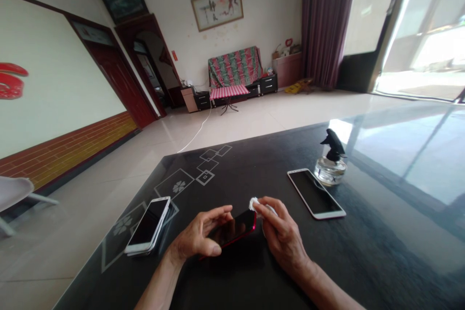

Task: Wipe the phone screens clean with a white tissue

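Observation:
A smartphone with a red edge (236, 230) is held tilted above the dark table, its black screen facing up toward me. My left hand (198, 235) grips it by the left end, thumb along the near edge and fingers along the far one. Pinched in the fingers of my right hand (281, 230) is a crumpled white tissue (254, 203), right at the phone's right end. Whether the tissue touches the phone I cannot tell.
White phones lie stacked (148, 225) on the left of the glossy black table (247, 160). To the right lies another white phone (316, 193), with a clear spray bottle (330, 160) with a black trigger head standing just behind it.

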The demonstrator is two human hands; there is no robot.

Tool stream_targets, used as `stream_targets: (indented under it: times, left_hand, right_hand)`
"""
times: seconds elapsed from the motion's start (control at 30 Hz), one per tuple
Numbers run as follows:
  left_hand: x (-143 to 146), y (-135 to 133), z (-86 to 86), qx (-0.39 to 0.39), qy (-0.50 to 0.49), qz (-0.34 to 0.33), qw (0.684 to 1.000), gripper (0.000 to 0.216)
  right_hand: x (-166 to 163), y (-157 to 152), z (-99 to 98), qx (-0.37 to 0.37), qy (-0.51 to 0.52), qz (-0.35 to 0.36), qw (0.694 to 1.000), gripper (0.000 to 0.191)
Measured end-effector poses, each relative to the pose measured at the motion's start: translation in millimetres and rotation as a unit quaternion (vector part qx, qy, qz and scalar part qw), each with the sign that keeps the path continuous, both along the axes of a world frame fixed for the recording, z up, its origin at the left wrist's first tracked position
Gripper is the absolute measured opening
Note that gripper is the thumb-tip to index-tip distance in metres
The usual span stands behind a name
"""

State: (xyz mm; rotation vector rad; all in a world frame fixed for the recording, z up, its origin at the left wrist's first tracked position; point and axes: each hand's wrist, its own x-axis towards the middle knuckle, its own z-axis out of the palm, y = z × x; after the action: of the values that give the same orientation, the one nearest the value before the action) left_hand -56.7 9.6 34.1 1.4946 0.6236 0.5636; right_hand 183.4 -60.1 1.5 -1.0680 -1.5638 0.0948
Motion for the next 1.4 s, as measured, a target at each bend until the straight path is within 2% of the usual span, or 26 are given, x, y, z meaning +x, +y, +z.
stream_targets:
  times: [0.27, 0.43, 0.57, 0.9, 1.1, 1.4]
  left_hand:
    - [1.6, 0.0, 4.2, 0.012, 0.009, 0.035, 0.999, 0.084]
    - [0.3, 1.8, -0.1, 0.012, 0.007, 0.055, 0.998, 0.083]
    - [1.5, 1.7, -2.6, 0.015, -0.004, 0.035, 0.999, 0.085]
    - [13.3, -7.5, 8.8, 0.007, 0.006, 0.003, 1.000, 0.085]
    - [7.1, -2.0, 0.5, 0.022, 0.007, 0.010, 1.000, 0.086]
    - [-0.3, 6.8, -7.5, 0.039, 0.021, 0.074, 0.996, 0.084]
  right_hand:
    - [-5.6, -3.9, 2.5, -0.010, 0.014, 0.032, 0.999, 0.043]
    - [-9.1, -7.8, 7.4, 0.004, 0.016, 0.054, 0.998, 0.043]
    - [-6.6, -4.6, 6.7, 0.012, 0.017, 0.039, 0.999, 0.043]
    - [-0.1, 0.8, 5.6, -0.002, 0.029, -0.009, 1.000, 0.037]
    - [-5.4, -3.9, 9.5, 0.004, 0.025, 0.007, 1.000, 0.039]
    - [-15.2, -14.8, 12.8, 0.008, 0.007, 0.054, 0.998, 0.042]
